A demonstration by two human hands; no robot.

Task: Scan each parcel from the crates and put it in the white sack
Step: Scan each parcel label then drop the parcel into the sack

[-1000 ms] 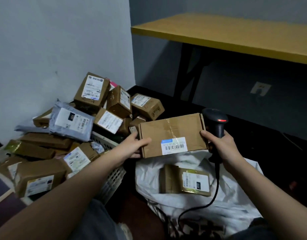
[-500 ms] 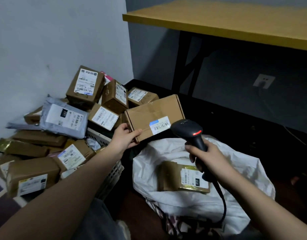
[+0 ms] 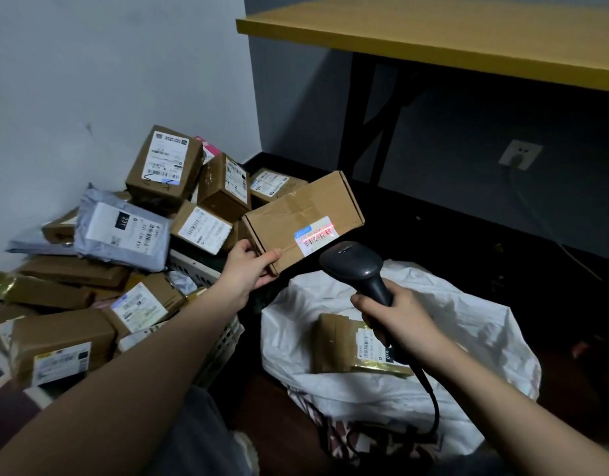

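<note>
My left hand (image 3: 250, 269) grips the lower left corner of a flat brown cardboard parcel (image 3: 296, 211), held up in the air and tilted. A red scan line lies across its white barcode label (image 3: 315, 237). My right hand (image 3: 396, 317) grips the handle of a black corded barcode scanner (image 3: 351, 262), whose head points at that label from just below. Under both hands lies the white sack (image 3: 451, 324), open, with a brown and gold parcel (image 3: 344, 345) inside. A white slatted crate (image 3: 220, 345) at the left is heaped with parcels.
Several brown boxes and a grey poly mailer (image 3: 121, 231) are piled against the pale wall at the left. A yellow-topped table (image 3: 433, 39) on black legs stands behind. A wall socket (image 3: 519, 154) with a cable is at the right. The floor is dark.
My right hand let go of the parcel's right edge, dropped below it and turned the scanner up at the label. The red scan line now shows. My left hand kept the parcel, tilting it.
</note>
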